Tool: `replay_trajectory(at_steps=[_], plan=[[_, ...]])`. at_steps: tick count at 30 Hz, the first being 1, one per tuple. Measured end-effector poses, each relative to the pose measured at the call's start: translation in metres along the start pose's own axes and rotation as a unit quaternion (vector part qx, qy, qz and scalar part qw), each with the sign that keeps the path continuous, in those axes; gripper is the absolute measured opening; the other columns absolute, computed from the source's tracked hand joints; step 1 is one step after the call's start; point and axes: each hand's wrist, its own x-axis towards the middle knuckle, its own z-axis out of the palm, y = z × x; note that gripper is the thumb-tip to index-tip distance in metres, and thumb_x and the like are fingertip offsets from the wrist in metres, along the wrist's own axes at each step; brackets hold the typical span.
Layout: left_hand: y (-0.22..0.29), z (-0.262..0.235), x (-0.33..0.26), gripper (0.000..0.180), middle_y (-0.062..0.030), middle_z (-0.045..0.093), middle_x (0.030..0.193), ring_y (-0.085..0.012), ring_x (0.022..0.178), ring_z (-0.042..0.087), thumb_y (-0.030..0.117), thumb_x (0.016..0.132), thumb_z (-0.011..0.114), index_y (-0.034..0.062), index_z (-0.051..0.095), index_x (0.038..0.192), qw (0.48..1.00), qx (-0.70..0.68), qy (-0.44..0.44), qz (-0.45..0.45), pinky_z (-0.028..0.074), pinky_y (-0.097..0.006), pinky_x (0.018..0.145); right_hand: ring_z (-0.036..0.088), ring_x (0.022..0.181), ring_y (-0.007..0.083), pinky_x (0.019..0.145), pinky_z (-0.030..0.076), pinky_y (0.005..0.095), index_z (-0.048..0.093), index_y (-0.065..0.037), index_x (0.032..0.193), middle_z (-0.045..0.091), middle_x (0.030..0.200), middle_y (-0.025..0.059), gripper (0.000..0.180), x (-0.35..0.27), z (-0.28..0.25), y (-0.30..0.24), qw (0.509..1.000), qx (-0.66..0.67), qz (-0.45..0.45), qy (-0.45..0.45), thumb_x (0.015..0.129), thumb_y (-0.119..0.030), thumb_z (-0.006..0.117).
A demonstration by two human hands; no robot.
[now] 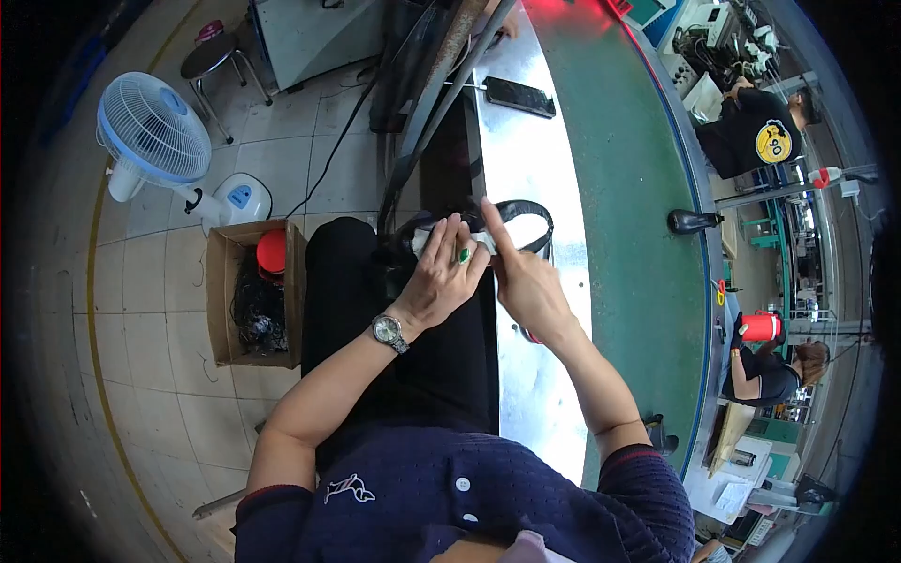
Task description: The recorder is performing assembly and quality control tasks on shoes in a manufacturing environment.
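Observation:
Both my hands meet over the edge of the metal work surface, around a dark piece with a black looped band (548,228). My left hand (439,274) lies over its left side, fingers pressed together and pointing away from me; a green-stoned ring and a wristwatch are on this arm. Beside it my right hand (531,286) reaches in with the index finger straight along the piece and the other fingers curled. A bit of white shows under the fingers. My hands cover most of the piece, so its kind is not clear.
A phone (519,97) lies on the metal ledge (544,394), beside a green belt (638,281) with a black bottle (693,221) at its far edge. On my left stand a cardboard box (225,324), a fan (155,131) and a stool (208,58). Two people work at right.

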Motion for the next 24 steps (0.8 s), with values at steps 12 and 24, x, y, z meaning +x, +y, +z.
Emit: replay_trajectory(at_steps=[12,24], plan=[[-0.016,-0.042,0.010,0.040,-0.0283,0.060,0.114,-0.0367,0.118,0.051,0.006,0.086,0.056,-0.0125,0.054,0.122,0.976,0.092,-0.187,-0.060,0.029,-0.038,0.114,0.062,0.058,0.0404,0.054,0.048,0.0496,0.009,-0.023,0.152,0.061,0.062,0.0206,0.079,0.006,0.001,-0.007,0.999,-0.001,0.000,-0.047,0.089,-0.006,0.053],[-0.025,-0.046,-0.008,0.066,-0.0239,0.055,0.125,-0.0379,0.118,0.051,0.008,0.069,0.076,-0.0068,0.047,0.126,0.975,-0.101,-0.122,-0.155,0.042,-0.043,0.102,0.062,0.060,0.0422,0.057,0.048,0.0513,0.007,-0.021,0.152,0.061,0.064,0.0237,0.079,0.005,0.001,-0.023,0.998,0.057,-0.015,-0.033,0.089,-0.008,0.053]])
